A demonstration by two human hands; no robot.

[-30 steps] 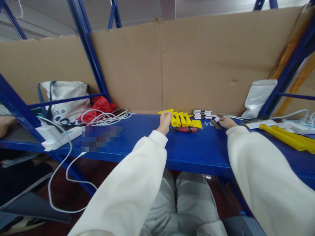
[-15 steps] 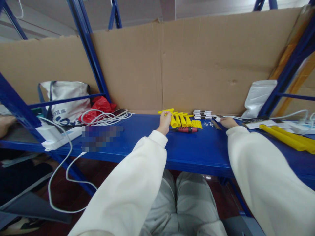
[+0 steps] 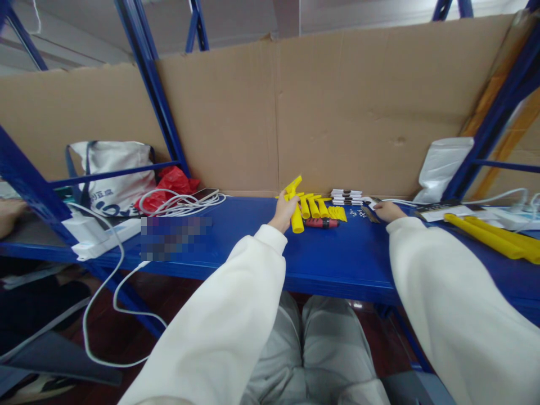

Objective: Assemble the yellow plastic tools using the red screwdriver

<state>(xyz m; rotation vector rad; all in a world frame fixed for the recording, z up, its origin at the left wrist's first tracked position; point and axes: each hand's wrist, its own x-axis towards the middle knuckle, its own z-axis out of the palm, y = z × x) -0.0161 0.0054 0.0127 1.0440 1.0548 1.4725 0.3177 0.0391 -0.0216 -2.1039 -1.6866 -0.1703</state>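
A yellow T-shaped plastic handle (image 3: 297,220) is gripped in my left hand (image 3: 286,211), lifted and tilted over the front of a row of similar yellow handles (image 3: 314,208). Beside them lies a bundle of small yellow plastic pieces (image 3: 337,213). A red-and-black screwdriver (image 3: 322,223) rests just in front of the row, partly covered by the held handle. Over on the right, the closed fingers of my right hand (image 3: 388,211) are at some thin metal strips (image 3: 370,215). What they pinch, if anything, is too small to make out. Tiny silvery parts (image 3: 358,213) lie nearby.
Small white-and-black packets (image 3: 346,197) are stacked against the cardboard wall (image 3: 337,112). Long yellow pieces (image 3: 489,236) lie at the right. White cables (image 3: 181,203), a power strip (image 3: 107,236) and a cloth bag (image 3: 118,169) occupy the left side, where another person's hand (image 3: 10,216) shows.
My left hand has turned the yellow handle so its tube end points toward me, and lifted its head. My right hand has shifted slightly left at the metal strips.
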